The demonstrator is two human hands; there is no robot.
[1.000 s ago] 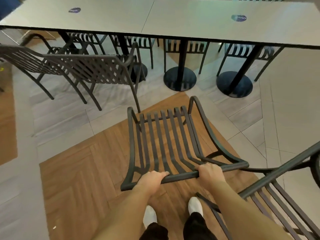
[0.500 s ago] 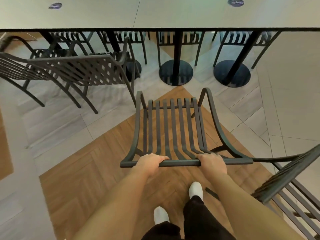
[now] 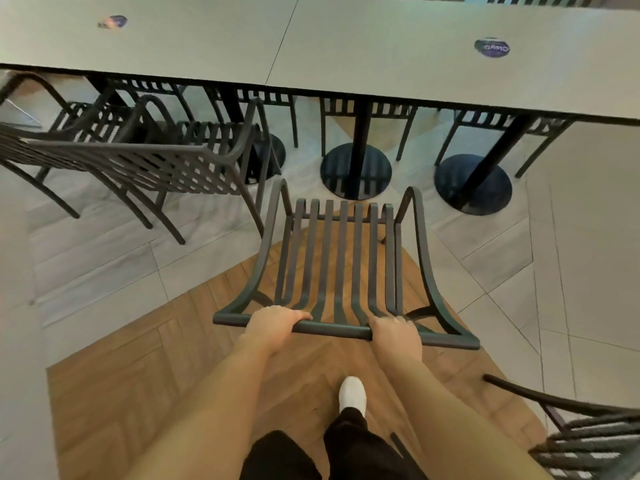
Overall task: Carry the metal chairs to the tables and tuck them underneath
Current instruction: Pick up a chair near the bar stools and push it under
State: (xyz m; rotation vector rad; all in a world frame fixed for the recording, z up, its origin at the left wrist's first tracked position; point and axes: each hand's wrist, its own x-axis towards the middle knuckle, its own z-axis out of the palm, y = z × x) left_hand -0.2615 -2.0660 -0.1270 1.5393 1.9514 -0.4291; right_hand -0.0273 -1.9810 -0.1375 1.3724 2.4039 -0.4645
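We grip the top rail of the dark slatted metal chair [image 3: 341, 258] with both hands, left [image 3: 273, 325] and right [image 3: 394, 336], fingers curled, facing the grey surface [image 3: 381, 57].

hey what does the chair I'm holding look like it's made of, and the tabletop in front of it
Chair: looks like metal with a dark matte painted finish, judging by its thin curved slats and tubular frame. Both hands, left and right, grip its top rail. Tabletop: a smooth pale grey slab with a dark edge, probably laminate; it could be something else.
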